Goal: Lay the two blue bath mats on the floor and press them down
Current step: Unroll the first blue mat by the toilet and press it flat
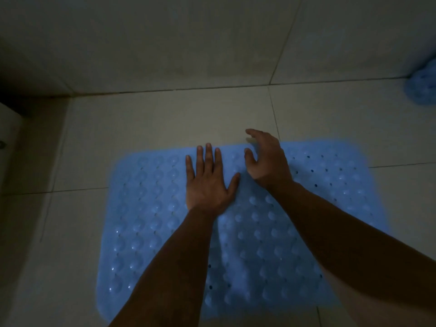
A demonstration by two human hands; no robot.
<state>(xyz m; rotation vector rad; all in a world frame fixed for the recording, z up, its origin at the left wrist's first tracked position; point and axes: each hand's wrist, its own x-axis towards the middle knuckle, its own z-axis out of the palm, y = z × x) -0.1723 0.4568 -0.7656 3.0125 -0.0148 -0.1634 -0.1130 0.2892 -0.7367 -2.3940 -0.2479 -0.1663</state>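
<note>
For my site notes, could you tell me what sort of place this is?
Most likely a bathroom: a blue suction-cup bath mat lies on a pale tiled floor where it meets a tiled wall.

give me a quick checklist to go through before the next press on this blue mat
1. Mat lying spread on the floor: ok, the blue bath mat is unrolled on the tiled floor.
2. Left hand pressing: ok, the left hand lies flat, palm down, fingers spread on the mat near its far edge.
3. Right hand pressing: not ok, the right hand is cupped and looks raised at the far edge.
4. Mat stuck flat all over: cannot tell, the light is dim and the arms cover the middle.
5. Second mat laid: not ok, a blue bundle, probably the second mat, sits by the wall at the right.
</note>
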